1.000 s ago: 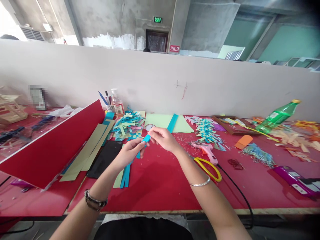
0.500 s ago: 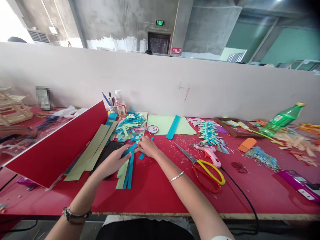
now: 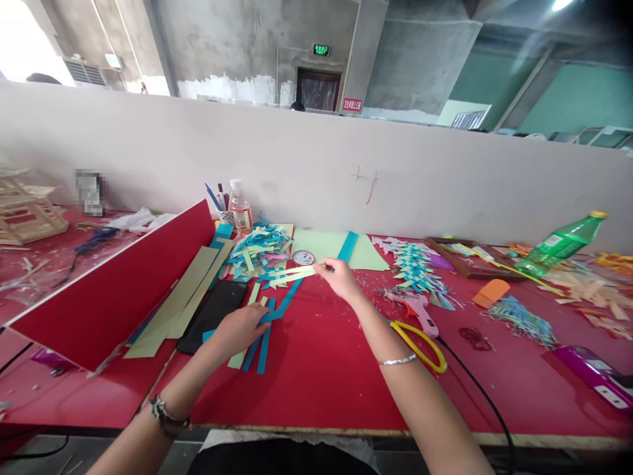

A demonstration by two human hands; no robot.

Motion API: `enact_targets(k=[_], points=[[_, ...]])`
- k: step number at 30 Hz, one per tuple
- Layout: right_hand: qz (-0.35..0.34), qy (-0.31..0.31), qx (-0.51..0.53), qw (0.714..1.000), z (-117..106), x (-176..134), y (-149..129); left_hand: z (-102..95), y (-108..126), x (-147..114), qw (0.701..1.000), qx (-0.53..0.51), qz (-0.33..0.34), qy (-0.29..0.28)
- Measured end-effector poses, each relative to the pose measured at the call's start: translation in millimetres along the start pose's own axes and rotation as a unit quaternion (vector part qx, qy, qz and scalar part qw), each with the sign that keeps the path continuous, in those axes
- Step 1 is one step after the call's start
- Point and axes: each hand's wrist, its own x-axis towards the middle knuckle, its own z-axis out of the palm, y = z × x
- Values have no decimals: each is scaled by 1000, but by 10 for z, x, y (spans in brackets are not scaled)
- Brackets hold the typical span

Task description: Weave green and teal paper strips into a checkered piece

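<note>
Between the thumb and fingers of my right hand (image 3: 340,280) is the end of a pale green paper strip (image 3: 298,272), pulled out to the right. That strip runs back to a small woven piece of blue and pale green paper (image 3: 271,276). Lower down, my left hand (image 3: 243,328) has its fingers closed on a blue paper strip (image 3: 289,300), which slants up to the right; the exact grip is partly hidden. Just below my left fingers, several loose strips (image 3: 264,349), blue and pale green, lie on the red tabletop.
A black phone (image 3: 217,310) and wide paper sheets (image 3: 173,303) lie left, beside a leaning red board (image 3: 119,290). Cut strips are piled (image 3: 260,247) behind. Right are yellow-handled scissors (image 3: 420,346), a pink glue gun (image 3: 415,310), woven paper (image 3: 415,264) and a green bottle (image 3: 564,244).
My right hand has moved right, drawing the pale green strip out. My left hand has come slightly down, apart from the right. My right forearm now covers the scissors' blades.
</note>
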Motion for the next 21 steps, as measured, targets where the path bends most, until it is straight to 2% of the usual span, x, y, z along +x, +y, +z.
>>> enact_targets(k=[4,6,8,10,12,14,16,21], points=[[26,47,29,998,-327,-101,43,-88,0,146,998,-27,-7,55],[37,60,38,997,-451,-158,68,-170,24,228,993,-93,9,78],[43,80,51,995,-534,-201,105,-253,65,316,975,-205,39,79],[44,115,80,989,-572,-229,159,-306,120,404,932,-354,50,68],[43,152,112,981,-566,-253,219,-307,181,487,870,-487,40,64],[47,179,126,975,-528,-281,272,-257,235,561,820,-567,21,73],[52,194,130,971,-473,-320,303,-164,269,624,793,-603,-3,88],[40,196,139,970,-341,-424,279,89,269,679,759,-639,-90,91]])
